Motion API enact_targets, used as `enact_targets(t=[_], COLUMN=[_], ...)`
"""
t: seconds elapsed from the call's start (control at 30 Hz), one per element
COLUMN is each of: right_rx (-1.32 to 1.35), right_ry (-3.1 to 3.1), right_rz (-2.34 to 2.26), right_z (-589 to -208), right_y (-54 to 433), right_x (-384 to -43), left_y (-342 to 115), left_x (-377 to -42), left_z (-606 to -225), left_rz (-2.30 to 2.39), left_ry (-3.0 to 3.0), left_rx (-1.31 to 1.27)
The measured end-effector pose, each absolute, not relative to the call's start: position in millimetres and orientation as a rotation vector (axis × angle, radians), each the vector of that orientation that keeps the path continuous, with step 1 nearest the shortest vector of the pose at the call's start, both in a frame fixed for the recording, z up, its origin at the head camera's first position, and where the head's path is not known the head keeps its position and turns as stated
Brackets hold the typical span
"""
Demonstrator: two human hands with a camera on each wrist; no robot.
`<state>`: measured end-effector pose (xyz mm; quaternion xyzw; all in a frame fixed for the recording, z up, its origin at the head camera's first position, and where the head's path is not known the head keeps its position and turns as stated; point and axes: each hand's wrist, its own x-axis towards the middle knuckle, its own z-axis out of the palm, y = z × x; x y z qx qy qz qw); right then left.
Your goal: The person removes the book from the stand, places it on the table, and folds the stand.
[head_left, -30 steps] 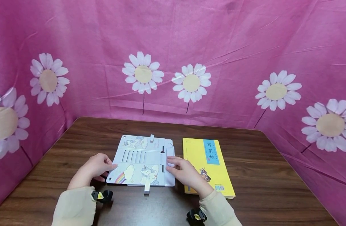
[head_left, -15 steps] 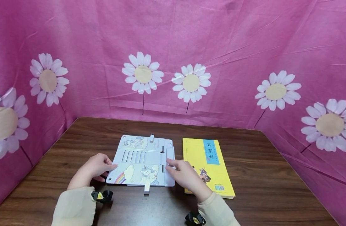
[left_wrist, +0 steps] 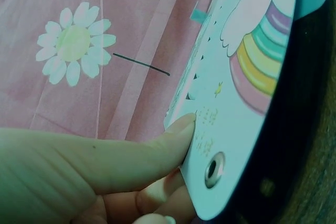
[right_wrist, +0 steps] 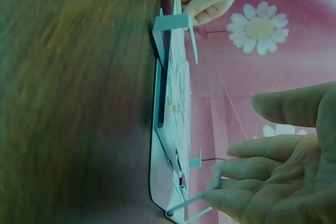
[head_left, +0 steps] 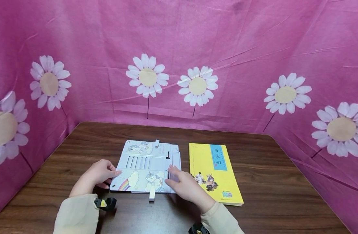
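Observation:
A white folding book stand with unicorn and rainbow prints lies flat on the table. At its left edge my left hand pinches the panel between thumb and fingers, by the corner eyelet in the left wrist view. My right hand is over the stand's right end, its fingers fairly straight. In the right wrist view, a thin wire support stands raised from that end, and the fingers of my right hand touch it. White page clips jut from the stand's near and far edges.
A yellow book with a blue title strip lies just right of the stand, close to my right forearm. The brown wooden table ends at a pink daisy-print cloth behind and at the sides.
My right hand has moved slightly left and inward over the stand's right end, uncovering more of the yellow book's picture. My left hand keeps its pinch, and the stand stays put.

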<state>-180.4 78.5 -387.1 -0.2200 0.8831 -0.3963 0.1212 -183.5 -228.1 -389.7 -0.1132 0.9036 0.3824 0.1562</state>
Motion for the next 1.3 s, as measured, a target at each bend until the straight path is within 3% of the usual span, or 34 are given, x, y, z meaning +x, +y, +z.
enact_targets(t=[0.67,1.3], right_rx=[-0.648,-0.796], right_ry=[2.490,2.544], right_rz=[-1.158,-0.745], right_z=[-399,-402], right_y=[75,72], right_x=[-184,-181], left_y=[-226,-227], left_x=[-183,-183], left_z=[-390,-390], left_rz=[1.140,1.143], left_ry=[2.546,2.543], left_rx=[-0.339,-0.331])
